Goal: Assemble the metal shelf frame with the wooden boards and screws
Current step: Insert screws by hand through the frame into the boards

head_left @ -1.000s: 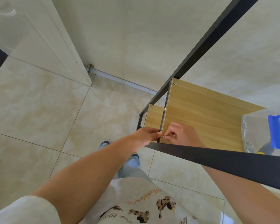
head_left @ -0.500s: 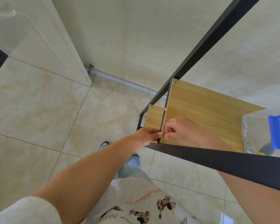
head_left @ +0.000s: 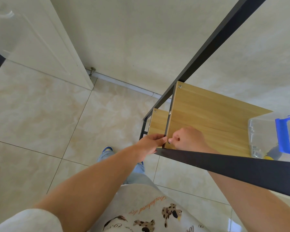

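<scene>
A black metal shelf frame (head_left: 208, 42) stands against the wall, seen from above. A wooden board (head_left: 213, 114) lies in its upper level, with a screw (head_left: 179, 86) in the far left corner. A lower wooden board (head_left: 158, 122) shows beneath. My left hand (head_left: 151, 144) grips the frame's left crossbar at the board's near corner. My right hand (head_left: 187, 139) rests on the board, its thumb and fingertips pinching a small screw (head_left: 169, 141) at the near left corner.
A clear plastic box with a blue handle (head_left: 281, 136) sits on the board at the right. A white door (head_left: 40, 42) and a doorstop (head_left: 92, 71) are at the left. The floor is beige tile (head_left: 40, 123). My shoes show below.
My right hand lifted slightly, then came back down to the board's near left corner, its fingers turning at the screw. My left hand has not moved.
</scene>
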